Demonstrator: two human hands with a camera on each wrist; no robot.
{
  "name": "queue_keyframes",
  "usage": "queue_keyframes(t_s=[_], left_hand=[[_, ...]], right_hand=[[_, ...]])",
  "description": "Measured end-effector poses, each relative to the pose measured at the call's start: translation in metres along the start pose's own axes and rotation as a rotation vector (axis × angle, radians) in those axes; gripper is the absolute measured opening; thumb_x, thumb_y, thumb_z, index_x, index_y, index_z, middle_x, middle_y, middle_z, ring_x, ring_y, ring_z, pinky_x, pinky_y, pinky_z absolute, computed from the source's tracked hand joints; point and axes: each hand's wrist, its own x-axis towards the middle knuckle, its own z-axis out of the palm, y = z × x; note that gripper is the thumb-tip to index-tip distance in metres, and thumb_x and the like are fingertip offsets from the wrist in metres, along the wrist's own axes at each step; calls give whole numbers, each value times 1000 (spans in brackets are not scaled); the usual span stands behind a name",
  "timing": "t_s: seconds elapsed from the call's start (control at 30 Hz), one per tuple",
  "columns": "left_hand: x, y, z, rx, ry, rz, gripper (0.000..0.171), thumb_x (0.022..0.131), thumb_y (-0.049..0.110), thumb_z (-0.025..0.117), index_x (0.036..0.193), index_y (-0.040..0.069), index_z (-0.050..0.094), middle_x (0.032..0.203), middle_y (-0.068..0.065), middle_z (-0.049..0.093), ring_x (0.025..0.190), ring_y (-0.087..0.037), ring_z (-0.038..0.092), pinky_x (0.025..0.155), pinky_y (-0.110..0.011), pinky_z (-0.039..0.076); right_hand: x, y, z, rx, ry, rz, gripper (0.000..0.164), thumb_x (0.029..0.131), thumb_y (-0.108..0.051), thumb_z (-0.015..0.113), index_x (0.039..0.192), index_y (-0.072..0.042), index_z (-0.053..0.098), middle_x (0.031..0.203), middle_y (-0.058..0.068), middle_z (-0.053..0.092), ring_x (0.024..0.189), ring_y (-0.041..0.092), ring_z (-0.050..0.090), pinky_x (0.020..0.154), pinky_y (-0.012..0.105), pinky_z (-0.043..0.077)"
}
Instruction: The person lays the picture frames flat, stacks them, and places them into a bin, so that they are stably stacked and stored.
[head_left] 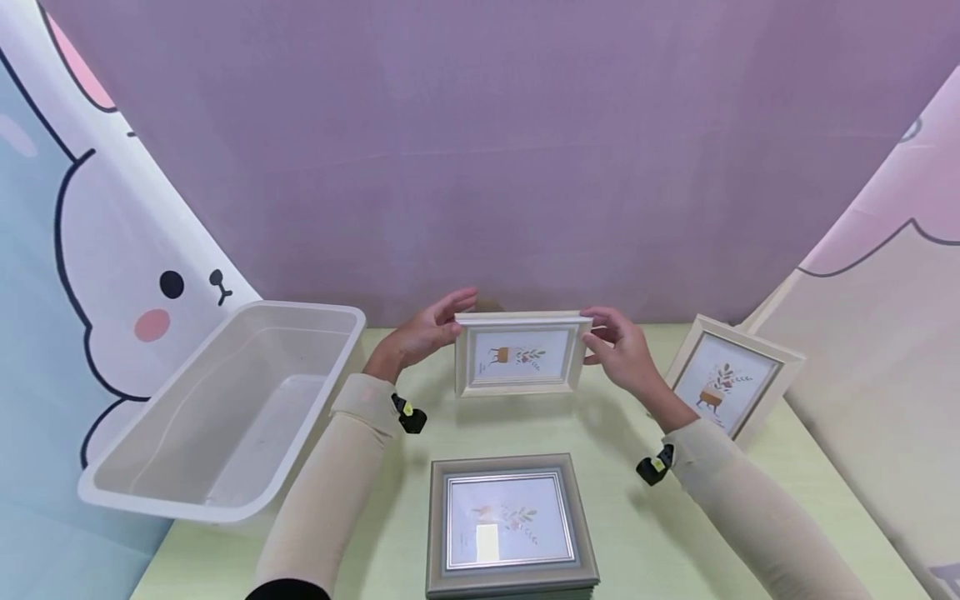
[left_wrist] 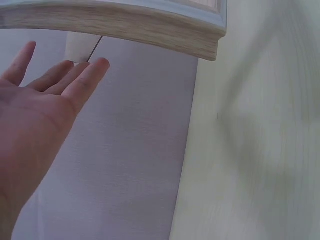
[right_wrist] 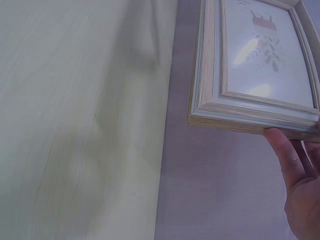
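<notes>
A cream picture frame (head_left: 522, 354) with a plant print is held up sideways above the table between both hands. My right hand (head_left: 621, 348) grips its right edge; in the right wrist view a fingertip of that hand (right_wrist: 300, 185) presses the frame's wooden side (right_wrist: 235, 124). At the left edge is my left hand (head_left: 422, 335), its fingers (left_wrist: 82, 85) fairly straight and spread close to the frame's side (left_wrist: 125, 32) in the left wrist view. Nearer to me, a grey-brown picture frame (head_left: 437, 533) lies face up on a stack.
A white plastic tub (head_left: 300, 467) stands on the left of the pale green table (head_left: 622, 542). Another cream picture frame (head_left: 783, 367) leans upright at the right, beside the right forearm. A purple backdrop (head_left: 525, 167) closes off the far side, with printed cloth at both sides.
</notes>
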Motion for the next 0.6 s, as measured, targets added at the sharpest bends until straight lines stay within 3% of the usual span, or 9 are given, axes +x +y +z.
queue_keyframes(t_s=[0.2,0.37,0.53,0.6], left_hand=[[-5,2,1,69,26,1,112,75,67,74,162,18,24,170,-14,18,154,-37,24,123,-62,24],[-6,3,3,94,55,19,107,79,66,74,161,16,27,169,-13,25,151,-37,31,121,-60,30],[-8,5,6,120,113,10,73,100,34,66,160,13,31,166,-12,32,150,-36,32,120,-57,34],[-8,6,7,131,137,1,64,103,18,61,159,10,31,165,-13,34,149,-36,34,120,-56,35]], right_hand=[[0,-2,1,10,1,3,35,95,10,60,130,6,54,110,35,60,86,5,69,62,41,63],[1,-3,0,-1,10,-2,35,95,10,60,129,6,55,110,36,60,86,5,69,61,37,63],[1,-3,0,-11,16,4,35,95,9,61,129,5,56,110,36,60,86,5,68,62,40,63],[0,-3,0,-13,16,9,35,95,9,62,129,5,56,110,35,60,86,5,68,62,43,63]])
